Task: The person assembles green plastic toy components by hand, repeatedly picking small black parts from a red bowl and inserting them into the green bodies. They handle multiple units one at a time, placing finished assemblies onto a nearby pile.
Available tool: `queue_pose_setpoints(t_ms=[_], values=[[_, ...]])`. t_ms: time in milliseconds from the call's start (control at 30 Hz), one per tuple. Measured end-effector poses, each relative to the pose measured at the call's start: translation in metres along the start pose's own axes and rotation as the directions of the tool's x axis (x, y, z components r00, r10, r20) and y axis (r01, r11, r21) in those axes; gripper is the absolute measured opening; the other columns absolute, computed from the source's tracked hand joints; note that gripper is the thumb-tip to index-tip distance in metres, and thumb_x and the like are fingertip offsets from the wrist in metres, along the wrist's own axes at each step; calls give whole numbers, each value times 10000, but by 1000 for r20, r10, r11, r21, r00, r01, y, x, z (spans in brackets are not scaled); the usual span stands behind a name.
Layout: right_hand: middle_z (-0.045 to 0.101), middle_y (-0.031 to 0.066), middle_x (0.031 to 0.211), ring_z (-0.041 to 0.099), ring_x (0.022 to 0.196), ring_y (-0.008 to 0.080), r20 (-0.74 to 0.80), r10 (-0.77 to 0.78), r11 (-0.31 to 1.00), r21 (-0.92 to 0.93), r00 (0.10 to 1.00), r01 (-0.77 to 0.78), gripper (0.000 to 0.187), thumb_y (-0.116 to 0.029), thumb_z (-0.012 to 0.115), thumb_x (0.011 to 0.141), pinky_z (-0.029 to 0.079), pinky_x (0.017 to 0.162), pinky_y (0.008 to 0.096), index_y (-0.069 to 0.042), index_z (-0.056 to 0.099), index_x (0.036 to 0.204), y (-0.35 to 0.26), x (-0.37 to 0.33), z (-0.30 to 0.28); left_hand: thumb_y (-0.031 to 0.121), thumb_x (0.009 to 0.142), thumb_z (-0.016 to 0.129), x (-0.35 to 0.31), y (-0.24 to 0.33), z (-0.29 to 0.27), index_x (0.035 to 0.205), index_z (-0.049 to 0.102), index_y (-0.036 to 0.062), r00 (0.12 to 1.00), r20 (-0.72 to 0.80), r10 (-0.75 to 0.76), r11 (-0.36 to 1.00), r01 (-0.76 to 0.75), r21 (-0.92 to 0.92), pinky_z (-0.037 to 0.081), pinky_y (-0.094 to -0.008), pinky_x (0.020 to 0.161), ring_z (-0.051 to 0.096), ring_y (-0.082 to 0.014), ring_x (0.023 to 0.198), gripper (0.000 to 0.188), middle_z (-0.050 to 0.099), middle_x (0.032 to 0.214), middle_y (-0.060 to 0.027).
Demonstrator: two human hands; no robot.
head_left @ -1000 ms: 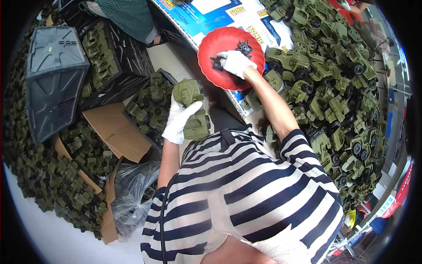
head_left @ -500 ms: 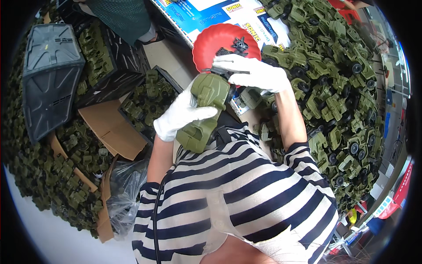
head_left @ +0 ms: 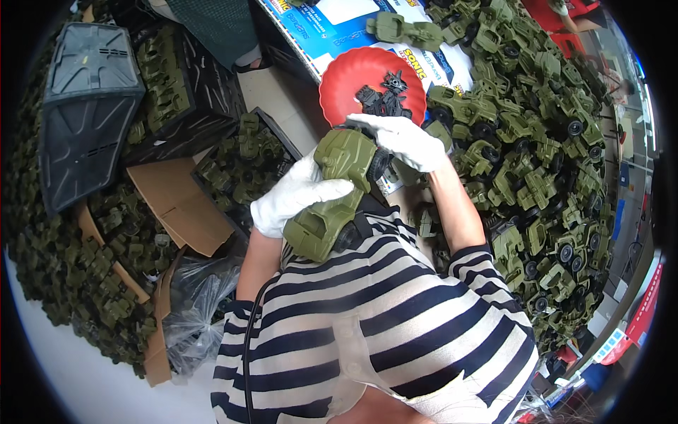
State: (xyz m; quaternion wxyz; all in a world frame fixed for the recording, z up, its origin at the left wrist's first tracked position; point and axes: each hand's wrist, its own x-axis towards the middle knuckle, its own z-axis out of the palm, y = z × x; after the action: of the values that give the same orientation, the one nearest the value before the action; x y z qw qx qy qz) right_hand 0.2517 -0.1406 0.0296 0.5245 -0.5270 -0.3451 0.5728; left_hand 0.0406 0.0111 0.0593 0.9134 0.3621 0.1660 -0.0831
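In front of my chest is an olive-green toy jeep [head_left: 342, 157] with black wheels. My left hand [head_left: 291, 198], in a white glove, is wrapped round its side with the thumb across the top. The gloved right hand [head_left: 407, 141] bends over the jeep's far end, its fingers pressed against it. A little dark grey shows under those fingertips; the rest of that spot is hidden. Just beyond, a red scalloped plate [head_left: 337, 88] bears several small dark grey parts [head_left: 385, 99].
Olive toy vehicles [head_left: 515, 134] are heaped at the right, and more fill black crates [head_left: 180, 131] at the left. One toy vehicle [head_left: 402, 32] lies on the blue-and-white printed surface [head_left: 332, 28]. Cardboard flaps [head_left: 180, 201] and a clear plastic bag [head_left: 201, 311] are at the left.
The jeep has tilted, showing more of its wheels. My right hand has drawn lower around the far end. A toy vehicle now lies on the printed surface, where none showed before.
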Motion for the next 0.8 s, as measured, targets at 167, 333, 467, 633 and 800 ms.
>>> queue_pose_setpoints(t_ms=[167,333,467,633,800], values=[[506,152,1422,446,1338,221,-28,114,955,277,993,-102,705,-343,662,909,321,1129,350,70,419,1426,10,3,1,19,868,700,-1,-1,3,1444,399,35,998,-51,-30,994,24,-108,496,-288,948,585,-130,1116,650,580,1273,-51],[526,127,1403,471,1296,199,-17,65,987,149,998,-61,624,-305,636,933,327,1115,334,69,457,1399,10,3,1,82,895,647,-1,-5,0,1458,358,18,999,-31,-10,999,9,-31,499,-334,938,587,-183,1107,637,561,1268,-95],[599,72,1329,534,1200,157,-23,27,998,56,999,-25,512,-288,598,959,386,1048,299,7,532,1372,10,0,0,80,895,642,-1,-7,-2,1452,360,14,999,-21,-35,998,34,-49,507,-333,924,596,-185,1094,627,569,1250,-104],[608,80,1310,545,1188,170,-2,-20,997,-69,1000,20,507,-322,544,983,398,1035,305,19,537,1357,1,-1,-7,70,891,642,-1,-8,-1,1443,367,17,999,26,35,998,-33,-60,511,-334,926,602,-184,1086,619,583,1228,-111],[632,99,1237,566,1151,179,-216,-213,976,-99,953,195,471,-322,442,1017,409,1030,325,47,566,1281,0,11,27,67,886,660,21,-34,18,1512,259,45,957,-175,233,971,-221,85,456,-345,1005,554,-204,1181,744,536,1323,-120]])
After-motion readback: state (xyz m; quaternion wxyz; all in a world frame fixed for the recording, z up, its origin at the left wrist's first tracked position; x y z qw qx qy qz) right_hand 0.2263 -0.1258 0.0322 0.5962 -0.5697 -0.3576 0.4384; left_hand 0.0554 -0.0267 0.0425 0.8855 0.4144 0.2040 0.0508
